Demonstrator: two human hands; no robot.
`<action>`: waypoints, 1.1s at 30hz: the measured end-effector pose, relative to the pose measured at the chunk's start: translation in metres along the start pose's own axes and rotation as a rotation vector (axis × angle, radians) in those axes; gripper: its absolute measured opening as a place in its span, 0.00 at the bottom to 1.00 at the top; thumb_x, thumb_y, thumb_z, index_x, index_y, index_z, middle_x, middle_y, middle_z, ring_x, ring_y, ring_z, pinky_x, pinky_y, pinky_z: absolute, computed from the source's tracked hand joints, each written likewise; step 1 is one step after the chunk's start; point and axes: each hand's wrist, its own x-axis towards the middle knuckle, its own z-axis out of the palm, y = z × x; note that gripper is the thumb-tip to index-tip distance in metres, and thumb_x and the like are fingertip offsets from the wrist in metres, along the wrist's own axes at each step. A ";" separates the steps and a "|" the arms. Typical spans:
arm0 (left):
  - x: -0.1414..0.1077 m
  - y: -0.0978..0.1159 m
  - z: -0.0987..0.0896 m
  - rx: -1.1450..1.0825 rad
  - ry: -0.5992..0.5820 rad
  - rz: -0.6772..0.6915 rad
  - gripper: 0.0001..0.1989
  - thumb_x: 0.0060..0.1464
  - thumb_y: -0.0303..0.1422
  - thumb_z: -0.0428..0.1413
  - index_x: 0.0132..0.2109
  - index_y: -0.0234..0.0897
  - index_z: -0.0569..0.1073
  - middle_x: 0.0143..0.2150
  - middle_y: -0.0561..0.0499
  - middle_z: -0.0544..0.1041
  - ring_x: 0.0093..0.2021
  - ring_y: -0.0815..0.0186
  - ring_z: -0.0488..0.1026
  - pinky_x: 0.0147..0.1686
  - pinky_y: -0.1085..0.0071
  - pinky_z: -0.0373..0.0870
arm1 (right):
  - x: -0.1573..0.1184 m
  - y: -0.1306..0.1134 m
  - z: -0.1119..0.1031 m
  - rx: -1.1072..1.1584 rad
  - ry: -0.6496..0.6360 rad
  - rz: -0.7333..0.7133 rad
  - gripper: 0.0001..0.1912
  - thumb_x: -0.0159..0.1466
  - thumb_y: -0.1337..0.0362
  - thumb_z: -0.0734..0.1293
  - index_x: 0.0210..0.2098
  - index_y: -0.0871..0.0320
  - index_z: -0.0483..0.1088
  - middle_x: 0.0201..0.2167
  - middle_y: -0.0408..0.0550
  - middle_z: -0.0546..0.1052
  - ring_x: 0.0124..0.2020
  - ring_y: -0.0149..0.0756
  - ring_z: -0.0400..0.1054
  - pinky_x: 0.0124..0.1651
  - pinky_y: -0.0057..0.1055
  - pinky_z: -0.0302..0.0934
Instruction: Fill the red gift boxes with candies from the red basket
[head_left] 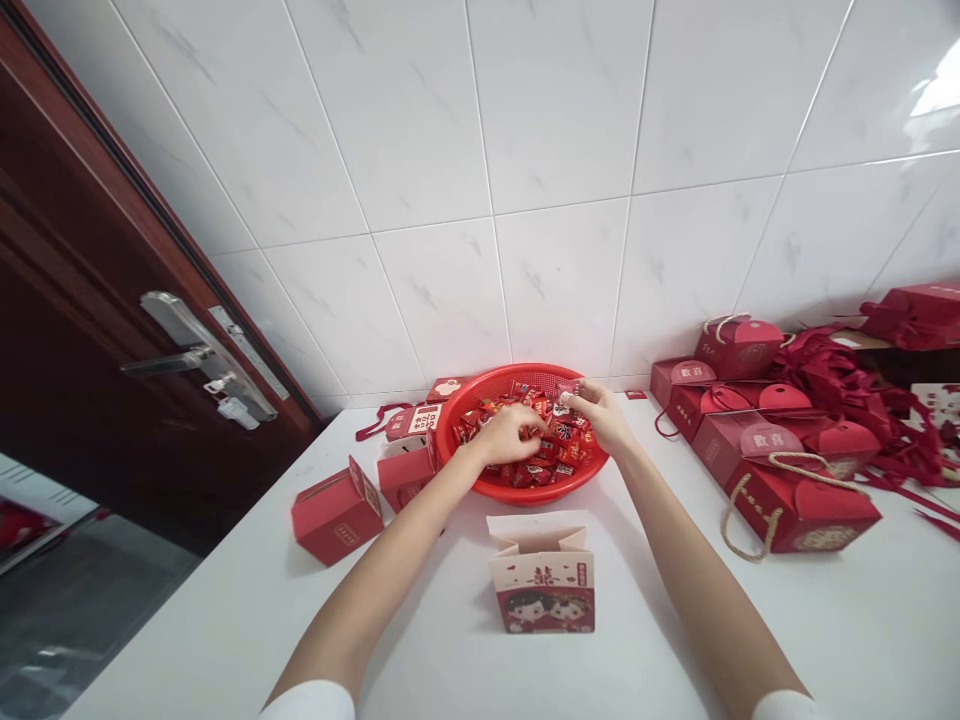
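A red plastic basket (525, 497) holds many candies (551, 452) in red wrappers. Over its middle, my left hand (514, 432) reaches down with curled fingers touching the candies; whatever may be between the fingertips is hidden. At the basket's right rim, my right hand (596, 408) pinches a small wrapped candy (568, 388), pinkish red, between thumb and fingers. Between my forearms, in front of the basket, an open-topped gift box (546, 590) stands upright. Its front is cream and red with two cartoon figures, and its top flaps are spread.
Several red boxes (337, 515) stand left of the basket. On the right are closed red gift boxes (784, 480) with rope handles, beside a heap of dark red ribbons (832, 390). A tiled wall (555, 270) rises behind the white table (465, 660); a brown door (82, 290) is at left.
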 end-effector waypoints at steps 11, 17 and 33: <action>0.008 0.033 0.018 0.404 -0.474 -0.114 0.24 0.46 0.34 0.61 0.53 0.42 0.78 0.55 0.36 0.75 0.48 0.43 0.77 0.49 0.54 0.72 | 0.003 0.003 -0.001 0.037 -0.024 -0.016 0.14 0.48 0.56 0.75 0.30 0.55 0.72 0.31 0.45 0.79 0.36 0.40 0.72 0.44 0.37 0.66; 0.010 0.022 0.014 0.268 -0.444 -0.104 0.16 0.44 0.26 0.60 0.43 0.39 0.82 0.43 0.44 0.82 0.44 0.52 0.79 0.45 0.64 0.73 | 0.003 0.003 -0.001 0.035 -0.025 -0.007 0.15 0.47 0.55 0.75 0.29 0.55 0.72 0.29 0.45 0.78 0.34 0.39 0.71 0.41 0.35 0.65; 0.012 -0.021 0.006 -0.685 0.369 -0.318 0.23 0.43 0.23 0.64 0.50 0.34 0.79 0.54 0.44 0.80 0.54 0.56 0.75 0.58 0.61 0.68 | 0.002 0.001 0.000 0.049 -0.072 0.062 0.14 0.48 0.55 0.77 0.29 0.55 0.73 0.29 0.44 0.79 0.34 0.39 0.71 0.39 0.33 0.65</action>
